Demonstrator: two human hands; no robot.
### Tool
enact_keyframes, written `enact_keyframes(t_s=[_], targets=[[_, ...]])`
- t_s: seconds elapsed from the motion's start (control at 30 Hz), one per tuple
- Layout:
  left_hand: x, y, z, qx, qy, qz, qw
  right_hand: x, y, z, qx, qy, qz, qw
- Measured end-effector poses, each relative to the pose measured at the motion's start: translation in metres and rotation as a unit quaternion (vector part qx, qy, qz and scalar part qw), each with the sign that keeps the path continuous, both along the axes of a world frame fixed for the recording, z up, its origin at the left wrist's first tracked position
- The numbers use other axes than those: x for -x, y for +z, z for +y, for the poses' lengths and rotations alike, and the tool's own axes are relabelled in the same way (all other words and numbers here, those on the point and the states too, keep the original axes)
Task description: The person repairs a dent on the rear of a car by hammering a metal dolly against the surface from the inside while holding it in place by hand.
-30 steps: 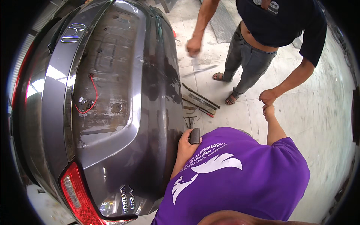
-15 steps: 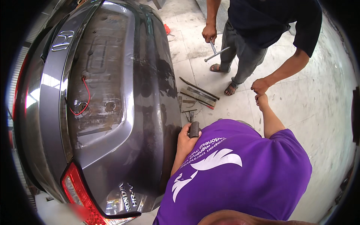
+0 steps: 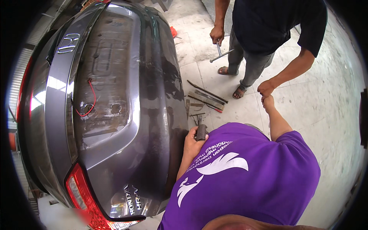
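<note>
My left hand is closed round a dark, hammer-like tool, whose blunt cylindrical end sticks up above the fingers. This hand is beside the dark grey car's rear bumper. Out to the right, my right hand is closed, its fingers pressed together against a co-worker's closed hand. Anything between the two hands is hidden. The co-worker's other hand grips a metal T-shaped tool, which hangs downward.
The car's trunk lid has a red wire hanging from it, beside a red tail light. Metal bars and smaller tools lie on the pale tiled floor. The co-worker's sandalled foot is just beyond them.
The view has shifted slightly, so the car and floor tools appear a little farther right. Both my hands keep their closed grips, and the co-worker still holds the T-shaped tool.
</note>
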State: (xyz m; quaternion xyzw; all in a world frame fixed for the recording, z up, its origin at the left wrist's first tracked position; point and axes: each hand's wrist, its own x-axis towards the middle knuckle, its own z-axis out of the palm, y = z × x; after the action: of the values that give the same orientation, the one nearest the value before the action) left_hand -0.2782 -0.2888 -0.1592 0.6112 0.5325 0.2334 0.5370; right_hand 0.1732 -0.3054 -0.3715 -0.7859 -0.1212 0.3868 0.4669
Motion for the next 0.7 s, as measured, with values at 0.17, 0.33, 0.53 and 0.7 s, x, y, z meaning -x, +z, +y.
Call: enact_keyframes(t_s=[0.17, 0.33, 0.53, 0.7], targets=[[-0.003, 0.007, 0.001, -0.013, -0.006, 0.024, 1.000, -0.002, -0.003, -0.008, 0.008, -0.032, 0.028, 0.999], [-0.002, 0.002, 0.003, -0.021, -0.004, 0.032, 0.999, 0.004, 0.009, -0.001, 0.031, -0.017, -0.015, 0.999], [-0.001, -0.004, 0.002, -0.021, 0.011, 0.025, 0.999, 0.006, 0.008, 0.011, 0.013, -0.009, -0.039, 0.999], [-0.002, -0.003, 0.004, -0.023, 0.011, 0.031, 0.999, -0.003, -0.002, 0.007, 0.011, -0.029, 0.036, 0.999]])
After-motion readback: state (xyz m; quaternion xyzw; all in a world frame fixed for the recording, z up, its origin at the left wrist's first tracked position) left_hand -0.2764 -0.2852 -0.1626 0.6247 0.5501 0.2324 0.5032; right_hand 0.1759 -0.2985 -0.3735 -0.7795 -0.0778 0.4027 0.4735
